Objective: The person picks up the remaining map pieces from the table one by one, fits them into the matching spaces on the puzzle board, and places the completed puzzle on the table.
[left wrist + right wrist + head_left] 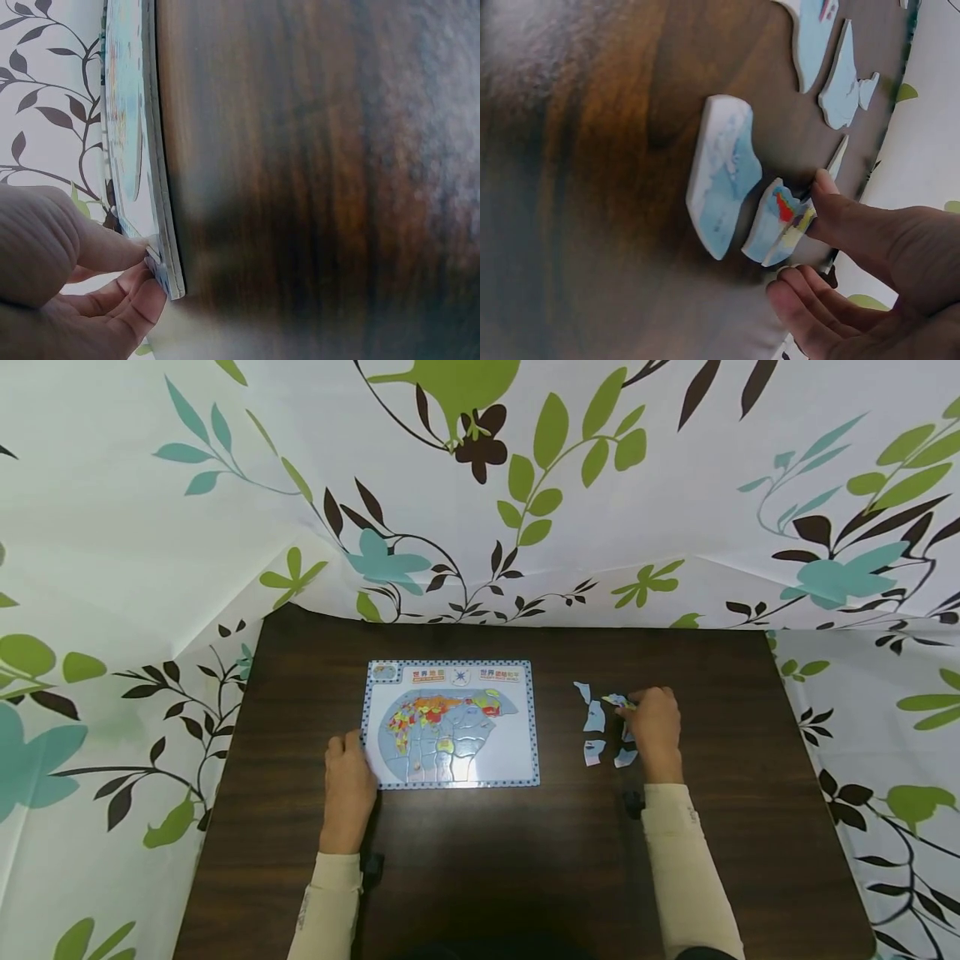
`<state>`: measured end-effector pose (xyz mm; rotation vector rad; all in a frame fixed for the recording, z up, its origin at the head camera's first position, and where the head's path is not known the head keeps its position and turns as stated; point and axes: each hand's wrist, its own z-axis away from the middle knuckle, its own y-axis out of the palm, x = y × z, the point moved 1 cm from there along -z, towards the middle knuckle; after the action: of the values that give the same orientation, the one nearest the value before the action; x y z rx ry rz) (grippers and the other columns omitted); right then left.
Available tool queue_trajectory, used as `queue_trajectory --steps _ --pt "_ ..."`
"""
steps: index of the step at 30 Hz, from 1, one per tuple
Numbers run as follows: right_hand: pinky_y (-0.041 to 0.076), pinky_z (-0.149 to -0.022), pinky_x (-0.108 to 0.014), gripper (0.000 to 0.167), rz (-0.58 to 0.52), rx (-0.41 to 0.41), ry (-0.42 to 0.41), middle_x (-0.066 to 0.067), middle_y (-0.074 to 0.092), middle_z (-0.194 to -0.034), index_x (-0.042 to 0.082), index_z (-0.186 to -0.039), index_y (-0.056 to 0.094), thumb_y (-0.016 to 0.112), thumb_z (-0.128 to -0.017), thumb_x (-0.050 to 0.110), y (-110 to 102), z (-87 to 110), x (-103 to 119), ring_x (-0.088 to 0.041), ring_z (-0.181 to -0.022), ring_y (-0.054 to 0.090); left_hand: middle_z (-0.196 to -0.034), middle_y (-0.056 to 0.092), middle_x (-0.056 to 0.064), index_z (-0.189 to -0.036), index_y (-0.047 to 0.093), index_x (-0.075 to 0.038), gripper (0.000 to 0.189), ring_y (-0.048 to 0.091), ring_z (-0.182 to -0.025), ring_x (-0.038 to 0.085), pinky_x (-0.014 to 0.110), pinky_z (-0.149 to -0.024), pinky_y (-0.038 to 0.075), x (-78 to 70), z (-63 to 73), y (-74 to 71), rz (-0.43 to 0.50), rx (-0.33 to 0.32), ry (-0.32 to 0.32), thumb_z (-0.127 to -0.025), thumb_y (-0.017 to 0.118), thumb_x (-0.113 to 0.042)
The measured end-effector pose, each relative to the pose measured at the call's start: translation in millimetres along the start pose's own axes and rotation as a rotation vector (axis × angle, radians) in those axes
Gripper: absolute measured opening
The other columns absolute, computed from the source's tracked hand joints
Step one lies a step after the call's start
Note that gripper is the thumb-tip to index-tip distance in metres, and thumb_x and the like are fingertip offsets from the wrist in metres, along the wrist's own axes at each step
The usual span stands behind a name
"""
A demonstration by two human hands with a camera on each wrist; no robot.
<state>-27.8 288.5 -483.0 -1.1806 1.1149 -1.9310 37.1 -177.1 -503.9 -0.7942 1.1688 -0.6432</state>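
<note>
On the table lies a world-map puzzle board (450, 727) with a blue dotted border, its map part-filled with pieces. My left hand (348, 789) grips the board's left edge; in the left wrist view, thumb and fingers (139, 304) pinch it near a corner. Further right, my right hand (656, 731) is over a group of loose pieces. In the right wrist view, its thumb (832, 199) and curled fingers hold a small puzzle piece (796, 232) with yellow on it from two sides. Right against that lies a blue piece with a red patch (769, 214).
Loose pale-blue pieces lie left of the right hand, among them one piece (595, 717) in the middle and another (593, 752) nearer. A white-and-blue piece (724, 176) is close to the fingers. Leaf-patterned cloth (450, 568) borders the dark wooden table (480, 860).
</note>
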Motion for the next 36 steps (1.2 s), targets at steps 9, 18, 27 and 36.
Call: queue_trajectory --steps 9,18,27,36 --pt "0.052 -0.097 -0.067 0.03 -0.047 -0.053 -0.008 -0.037 0.063 -0.13 -0.007 -0.12 0.077 0.077 -0.099 0.014 0.7 1.3 -3.3 -0.057 -0.117 0.062 -0.128 0.05 0.034 -0.143 0.05 0.015 0.04 0.05 -0.115 0.047 0.06 -0.094 0.052 0.9 -1.4 1.0 0.001 0.001 -0.001 -0.104 0.056 0.009" --pt "0.055 -0.086 -0.063 0.026 -0.095 -0.069 0.007 -0.03 0.075 -0.121 -0.002 -0.117 0.079 0.08 -0.097 0.015 -7.6 1.2 -5.5 -0.051 -0.105 0.07 -0.128 0.05 0.034 -0.143 0.05 0.015 0.044 0.051 -0.117 0.049 0.061 -0.095 0.052 1.7 -1.1 1.6 -0.01 -0.001 0.007 -0.1 0.057 0.013" --pt "0.054 -0.078 -0.052 0.015 -0.135 -0.105 -0.051 -0.022 0.079 -0.101 0.001 -0.105 0.083 0.077 -0.099 0.014 -17.6 -0.7 2.2 -0.039 -0.089 0.07 -0.125 0.051 0.035 -0.141 0.052 0.016 0.04 0.053 -0.116 0.05 0.062 -0.094 0.052 1.0 -0.4 -1.1 -0.008 -0.019 0.023 -0.101 0.056 0.013" --pt "0.055 -0.081 -0.051 0.019 -0.163 -0.019 -0.053 -0.022 0.079 -0.111 0.003 -0.111 0.082 0.074 -0.102 0.017 -24.3 -2.4 26.8 -0.037 -0.097 0.07 -0.127 0.05 0.035 -0.142 0.051 0.016 0.04 0.052 -0.116 0.049 0.06 -0.095 0.052 1.3 -0.3 -0.1 0.0 0.0 0.022 -0.103 0.055 0.011"
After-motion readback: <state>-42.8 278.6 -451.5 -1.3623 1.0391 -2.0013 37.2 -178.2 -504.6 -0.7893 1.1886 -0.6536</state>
